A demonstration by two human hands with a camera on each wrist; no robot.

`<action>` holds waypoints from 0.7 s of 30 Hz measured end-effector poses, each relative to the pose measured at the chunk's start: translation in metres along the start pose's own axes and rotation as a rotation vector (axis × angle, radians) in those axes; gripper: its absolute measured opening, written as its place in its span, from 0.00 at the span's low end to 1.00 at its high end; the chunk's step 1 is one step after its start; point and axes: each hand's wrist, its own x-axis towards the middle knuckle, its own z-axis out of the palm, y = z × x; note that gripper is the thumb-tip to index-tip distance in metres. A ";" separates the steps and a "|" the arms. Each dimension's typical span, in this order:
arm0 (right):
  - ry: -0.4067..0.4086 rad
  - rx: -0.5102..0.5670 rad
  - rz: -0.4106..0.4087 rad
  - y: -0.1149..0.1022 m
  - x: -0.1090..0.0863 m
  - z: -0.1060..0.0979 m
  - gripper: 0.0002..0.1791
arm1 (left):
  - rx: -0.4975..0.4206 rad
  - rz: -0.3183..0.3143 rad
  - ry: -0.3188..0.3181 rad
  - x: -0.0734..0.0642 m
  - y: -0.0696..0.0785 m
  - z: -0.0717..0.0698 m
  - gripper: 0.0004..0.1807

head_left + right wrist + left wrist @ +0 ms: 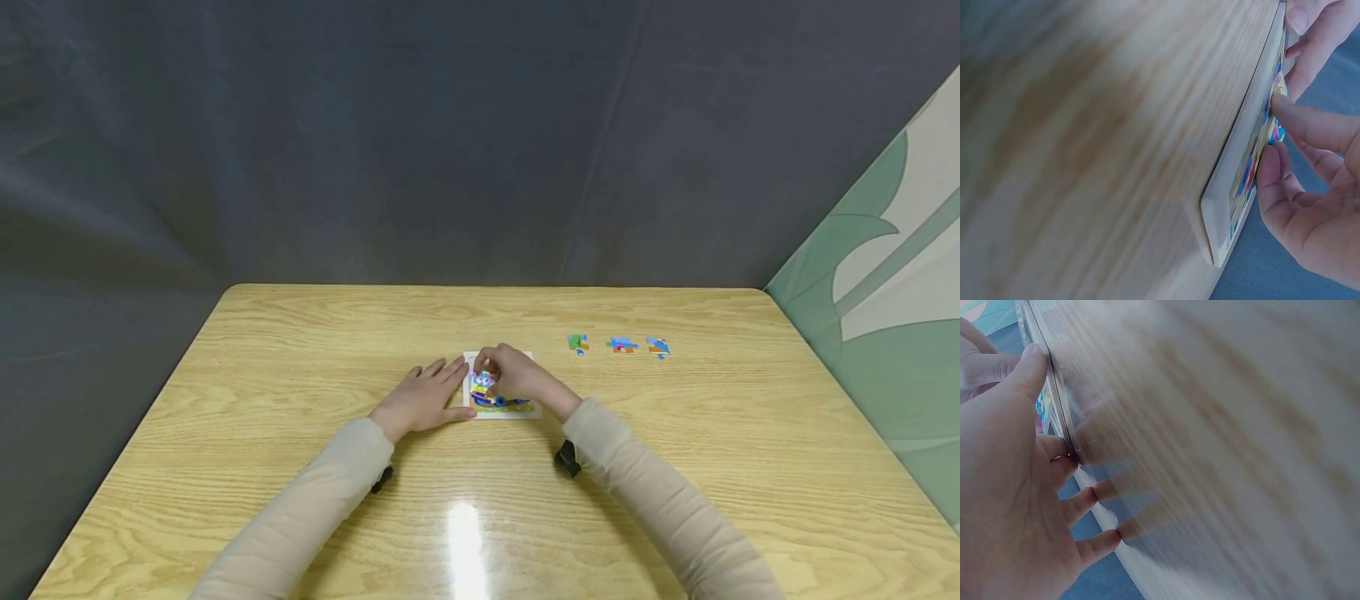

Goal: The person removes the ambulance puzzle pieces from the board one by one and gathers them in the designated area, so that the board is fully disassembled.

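Puzzle piece [1277, 132] is sitting pinched in my right grip [517, 372], at the board [502, 416]; my left grip [427, 402] is touching the board's edge, fingers extended; wooden surface [300, 350] is lying beneath, dark cloth [405, 150] hanging behind.

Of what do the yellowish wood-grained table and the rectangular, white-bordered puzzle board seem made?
Yellowish wood-grained table: wood or laminate, glossy, showing grain and glare. Rectangular, white-bordered puzzle board: possibly cardboard or wood, smooth; its thick, pale edge suits either.
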 end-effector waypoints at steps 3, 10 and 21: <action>-0.001 -0.006 0.004 0.000 0.000 0.000 0.18 | 0.001 -0.001 -0.001 0.000 0.000 0.000 0.44; -0.010 -0.011 0.012 0.000 0.000 0.000 0.18 | 0.009 0.000 -0.004 0.000 0.000 0.000 0.45; 0.010 -0.015 -0.032 0.001 -0.001 0.000 0.16 | 0.009 -0.002 -0.016 0.001 0.000 0.000 0.44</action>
